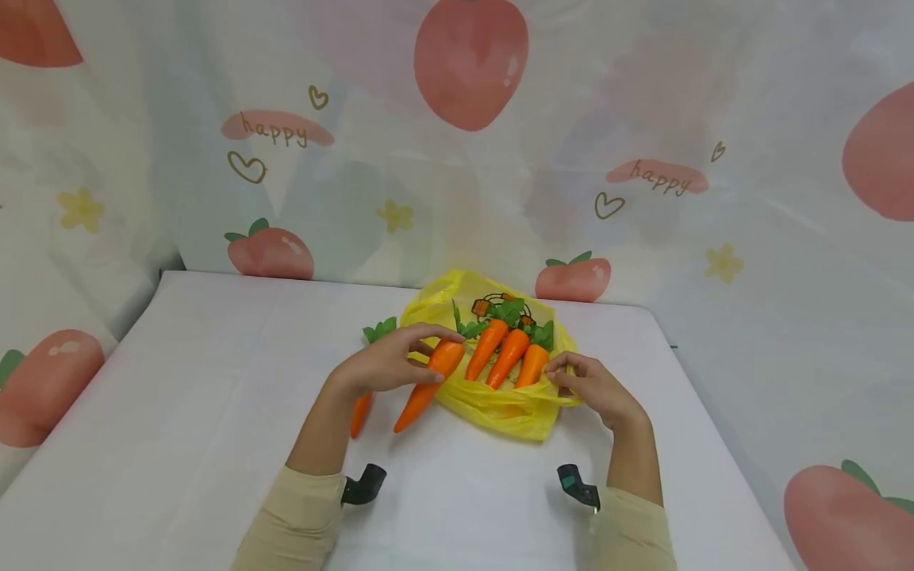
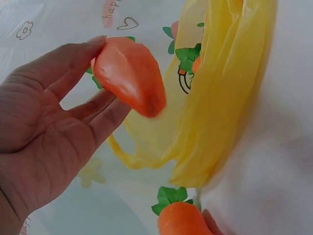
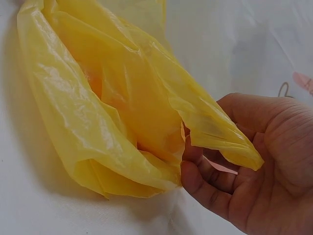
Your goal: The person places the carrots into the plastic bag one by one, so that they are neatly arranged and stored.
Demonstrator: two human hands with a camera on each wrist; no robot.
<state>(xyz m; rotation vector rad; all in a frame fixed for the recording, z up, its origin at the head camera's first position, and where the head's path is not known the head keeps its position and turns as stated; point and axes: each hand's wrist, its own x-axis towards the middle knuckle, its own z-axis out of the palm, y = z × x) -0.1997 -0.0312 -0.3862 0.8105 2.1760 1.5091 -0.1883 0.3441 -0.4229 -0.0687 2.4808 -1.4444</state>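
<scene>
My left hand [image 1: 385, 363] grips an orange carrot [image 1: 420, 403] with a glossy surface near its thick end, the tip slanting down toward the table. In the left wrist view the thumb and fingers hold this carrot [image 2: 131, 73] beside the yellow plastic bag [image 2: 225, 98]. The bag [image 1: 510, 420] lies with its mouth spread; inside are three carrots [image 1: 508, 358] with green leafy tops. With its fingers, my right hand [image 1: 596, 390] pinches the bag's right edge, seen closer in the right wrist view at the bag's handle [image 3: 220, 142]. Another carrot [image 1: 361, 414] lies partly hidden behind my left hand.
Small orange-and-black pieces with a dark cord [image 1: 481, 307] lie at the back of the bag. The white table [image 1: 236, 381] meets a printed cloth backdrop [image 1: 343, 206] behind it. A black wrist-camera mount [image 1: 366, 484] juts from the left sleeve, another [image 1: 577, 485] from the right.
</scene>
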